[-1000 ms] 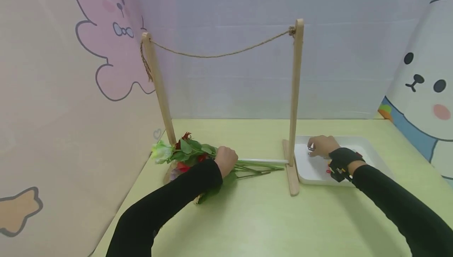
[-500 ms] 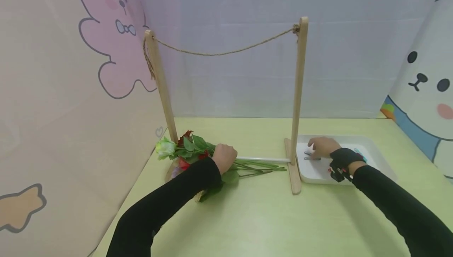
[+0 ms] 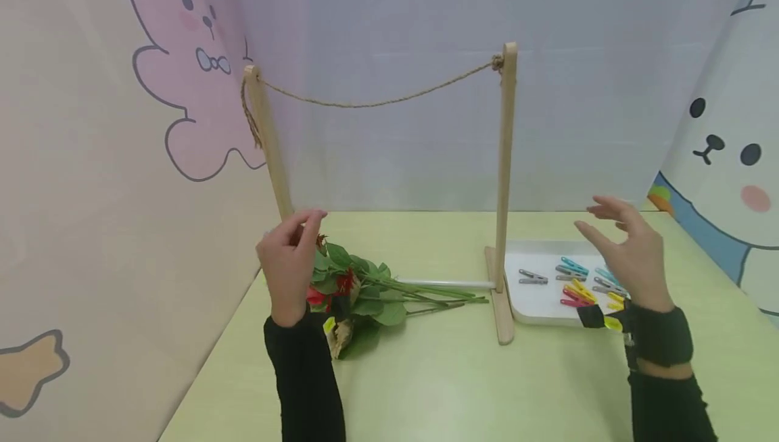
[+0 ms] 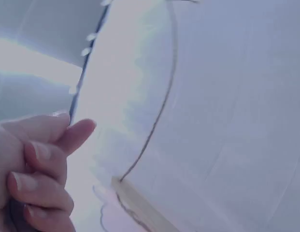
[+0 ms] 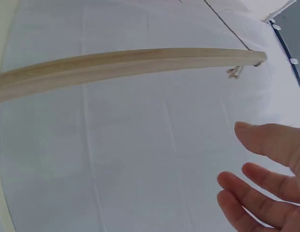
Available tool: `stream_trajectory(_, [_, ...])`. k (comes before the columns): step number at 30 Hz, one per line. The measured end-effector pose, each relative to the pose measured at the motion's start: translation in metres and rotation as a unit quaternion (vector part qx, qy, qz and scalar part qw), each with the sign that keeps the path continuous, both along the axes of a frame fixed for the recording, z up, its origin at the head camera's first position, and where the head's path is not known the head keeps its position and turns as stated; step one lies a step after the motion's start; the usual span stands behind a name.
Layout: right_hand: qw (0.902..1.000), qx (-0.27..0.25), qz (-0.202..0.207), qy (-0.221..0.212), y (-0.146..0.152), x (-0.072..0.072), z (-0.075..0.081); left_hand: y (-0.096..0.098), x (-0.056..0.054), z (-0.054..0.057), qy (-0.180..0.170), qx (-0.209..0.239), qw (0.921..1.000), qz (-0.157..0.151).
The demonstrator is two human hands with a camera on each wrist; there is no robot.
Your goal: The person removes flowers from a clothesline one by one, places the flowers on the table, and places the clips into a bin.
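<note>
My left hand (image 3: 286, 263) is raised in front of the stand's left post, its fingers loosely curled around nothing; the left wrist view shows that hand (image 4: 41, 169) at close range. Below and to the right of it lies a bunch of flowers (image 3: 365, 293), red blooms and green leaves at the left, stems pointing right. Above the white tray (image 3: 529, 307) hangs my right hand (image 3: 635, 256), thumb and fingers spread apart, holding nothing. Several clothespins lie in that tray, among them a grey clothespin (image 3: 533, 277) and a red clothespin (image 3: 575, 298). My right hand (image 5: 265, 179) partly covers the tray.
A wooden stand has a left post (image 3: 268, 144) and a right post (image 3: 506, 165), with a sagging twine rope (image 3: 365, 105) tied between their tops. A white rod (image 3: 450, 283) joins them low down. Printed curtains surround the pale yellow table (image 3: 438, 374).
My left hand has let go of the flower stems and risen to the left. My right hand has lifted out of the tray and spread, uncovering the clothespins.
</note>
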State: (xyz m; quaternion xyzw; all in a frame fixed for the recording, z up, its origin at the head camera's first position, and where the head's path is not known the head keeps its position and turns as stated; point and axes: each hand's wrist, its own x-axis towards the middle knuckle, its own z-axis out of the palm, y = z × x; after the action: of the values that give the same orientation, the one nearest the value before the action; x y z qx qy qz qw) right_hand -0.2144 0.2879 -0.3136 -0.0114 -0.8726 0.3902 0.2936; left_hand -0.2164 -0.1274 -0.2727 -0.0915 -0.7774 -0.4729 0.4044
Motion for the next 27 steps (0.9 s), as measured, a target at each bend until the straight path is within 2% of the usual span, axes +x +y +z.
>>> stream_trajectory(2, [0.9964,-0.047,-0.057,0.04,-0.004,0.014,-0.005,-0.002,0.01,-0.01,0.035,0.077,0.9964,0.009])
stream_trajectory(4, [0.9887,-0.092,-0.097,0.068,-0.008,0.023,-0.01,-0.001,0.014,-0.023,0.068,0.118,0.9906,0.013])
stream_trajectory(7, [0.9804,-0.13,-0.121,0.085,-0.012,0.028,-0.019,0.001,0.012,-0.04,0.124,0.122,0.9848,0.009])
stream_trajectory(9, [0.981,-0.126,-0.126,0.077,-0.015,0.028,-0.022,0.001,0.01,-0.05,0.153,0.083,0.9848,0.005])
stream_trajectory(12, [0.9868,-0.082,-0.129,0.055,-0.02,0.03,-0.027,0.002,0.008,-0.063,0.154,-0.008,0.988,-0.005])
stream_trajectory(14, [0.9923,-0.03,-0.111,0.044,-0.024,0.031,-0.028,0.004,0.009,-0.068,0.132,-0.066,0.9891,-0.002])
stream_trajectory(15, [0.9946,0.0,-0.097,0.037,-0.025,0.03,-0.028,0.001,0.003,-0.079,0.125,-0.098,0.9873,0.003])
stream_trajectory(16, [0.996,0.033,-0.079,0.024,-0.028,0.03,-0.027,0.001,0.0,-0.085,0.108,-0.132,0.9852,0.022])
stream_trajectory(17, [0.9961,0.066,-0.058,0.006,-0.03,0.028,-0.027,0.002,0.001,-0.084,0.082,-0.163,0.9824,0.042])
stream_trajectory(19, [0.9906,0.131,-0.008,-0.036,-0.034,0.022,-0.026,0.007,0.003,-0.082,0.013,-0.232,0.9693,0.08])
stream_trajectory(20, [0.9837,0.168,0.013,-0.063,-0.035,0.019,-0.024,0.01,0.003,-0.08,-0.028,-0.274,0.9563,0.097])
stream_trajectory(21, [0.9751,0.199,0.031,-0.092,-0.037,0.016,-0.023,0.014,0.002,-0.078,-0.072,-0.312,0.9422,0.1])
stream_trajectory(22, [0.966,0.223,0.051,-0.121,-0.038,0.014,-0.023,0.022,0.007,-0.066,-0.127,-0.345,0.9247,0.099])
stream_trajectory(23, [0.9575,0.239,0.068,-0.146,-0.038,0.012,-0.022,0.028,0.01,-0.059,-0.172,-0.367,0.9099,0.087])
stream_trajectory(24, [0.9501,0.251,0.082,-0.166,-0.038,0.011,-0.021,0.033,0.008,-0.058,-0.211,-0.384,0.8959,0.074])
stream_trajectory(26, [0.9403,0.26,0.103,-0.193,-0.039,0.011,-0.02,0.043,0.005,-0.059,-0.253,-0.408,0.8753,0.061])
stream_trajectory(27, [0.9387,0.257,0.11,-0.202,-0.039,0.012,-0.02,0.047,0.004,-0.059,-0.266,-0.407,0.8718,0.055])
